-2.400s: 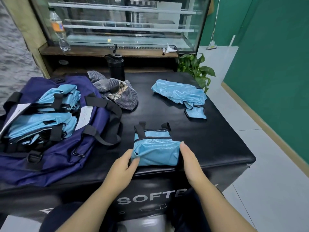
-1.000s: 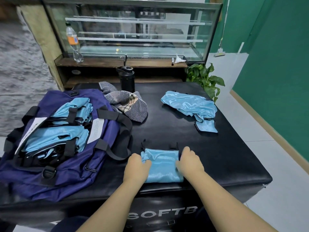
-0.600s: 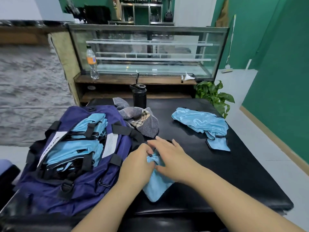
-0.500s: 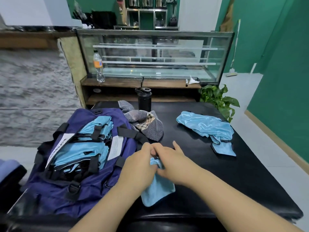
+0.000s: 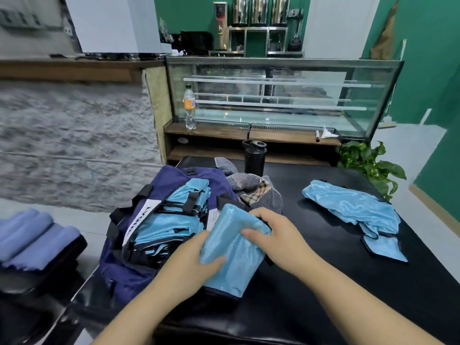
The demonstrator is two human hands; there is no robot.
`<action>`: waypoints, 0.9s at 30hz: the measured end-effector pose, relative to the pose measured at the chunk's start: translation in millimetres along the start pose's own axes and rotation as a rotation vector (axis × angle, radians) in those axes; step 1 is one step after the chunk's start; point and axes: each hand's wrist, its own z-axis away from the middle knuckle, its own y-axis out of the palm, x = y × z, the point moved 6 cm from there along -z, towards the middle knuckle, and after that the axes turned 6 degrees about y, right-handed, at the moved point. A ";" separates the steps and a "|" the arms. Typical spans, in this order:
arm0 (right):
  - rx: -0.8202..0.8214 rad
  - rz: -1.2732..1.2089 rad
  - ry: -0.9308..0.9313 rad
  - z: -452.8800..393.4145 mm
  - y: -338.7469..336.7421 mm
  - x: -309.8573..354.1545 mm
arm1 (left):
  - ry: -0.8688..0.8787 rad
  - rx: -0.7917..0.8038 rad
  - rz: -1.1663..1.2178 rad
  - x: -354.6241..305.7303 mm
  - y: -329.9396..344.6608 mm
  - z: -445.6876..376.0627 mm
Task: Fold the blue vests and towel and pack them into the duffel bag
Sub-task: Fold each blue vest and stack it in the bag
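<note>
A folded light-blue vest (image 5: 234,255) is held between both hands just right of the open navy duffel bag (image 5: 124,265), above the bag's right edge. My left hand (image 5: 194,260) grips its lower left side, thumb on top. My right hand (image 5: 276,237) grips its upper right side. Inside the bag lie several folded blue vests (image 5: 169,222) with black straps. An unfolded blue vest (image 5: 353,210) lies spread on the black table's right side. A grey striped towel (image 5: 258,190) sits crumpled behind the bag.
The black table (image 5: 311,275) carries a black bottle (image 5: 254,158) at its back edge. Behind it stand a glass display case (image 5: 273,95), a plastic bottle (image 5: 189,108) and a potted plant (image 5: 368,165). Rolled blue cloths (image 5: 32,235) lie at the left.
The vest was folded smaller on the table, then both hands lifted it and carried it left toward the bag. The view tilted upward.
</note>
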 end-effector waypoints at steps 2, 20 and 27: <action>-0.033 -0.089 0.060 -6.1 5.7 -3.5 | -0.043 -0.021 0.000 12.3 -13.9 1.8; -0.086 -0.340 0.353 -46.8 108.2 -19.5 | -0.348 -0.386 0.127 111.8 -107.9 -24.4; 0.055 -0.333 0.354 -82.2 127.2 1.1 | -0.410 -0.366 -0.282 120.7 -131.9 -57.3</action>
